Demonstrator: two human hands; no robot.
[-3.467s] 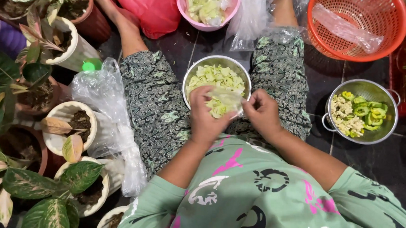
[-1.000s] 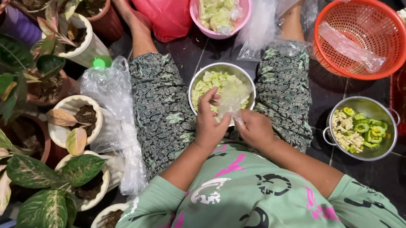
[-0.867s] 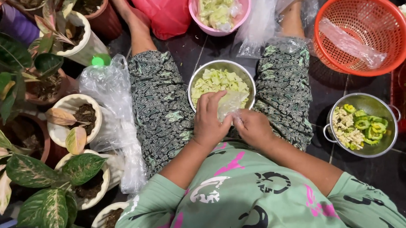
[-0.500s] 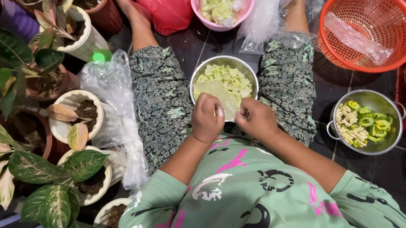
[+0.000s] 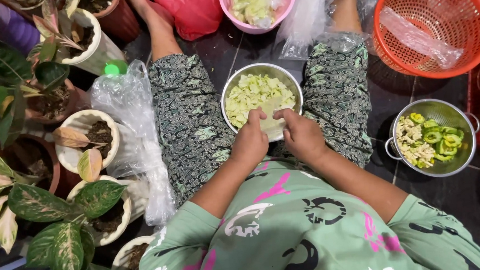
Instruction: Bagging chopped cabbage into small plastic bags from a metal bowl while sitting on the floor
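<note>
- Person sits on the dark tiled floor (image 5: 235,53), legs stretched out, round steel bowl of chopped pale green cabbage (image 5: 261,98) between the thighs.
- Left hand (image 5: 249,142) and right hand (image 5: 301,135) meet over the bowl's near rim, thumbs and fingertips pinching a small clear plastic bag (image 5: 272,122) that holds some pale shreds.
- Both grips pressed onto the bag's edge; cannot tell whether its mouth is open or closed.
- To do it well, judging from this: keep the bag low over the bowl so spills drop back in, hold the edge taut with both hands.
- Steel colander with green pepper slices and pale bits (image 5: 431,136) sits on the floor to the right, well apart.
- Orange plastic basket (image 5: 436,23) with a clear bag inside, far right; pink plastic bowl of cabbage (image 5: 256,8) beyond the feet.
- Loose clear plastic bags (image 5: 132,124) beside the left leg; white potted plants (image 5: 87,146) along the left.
</note>
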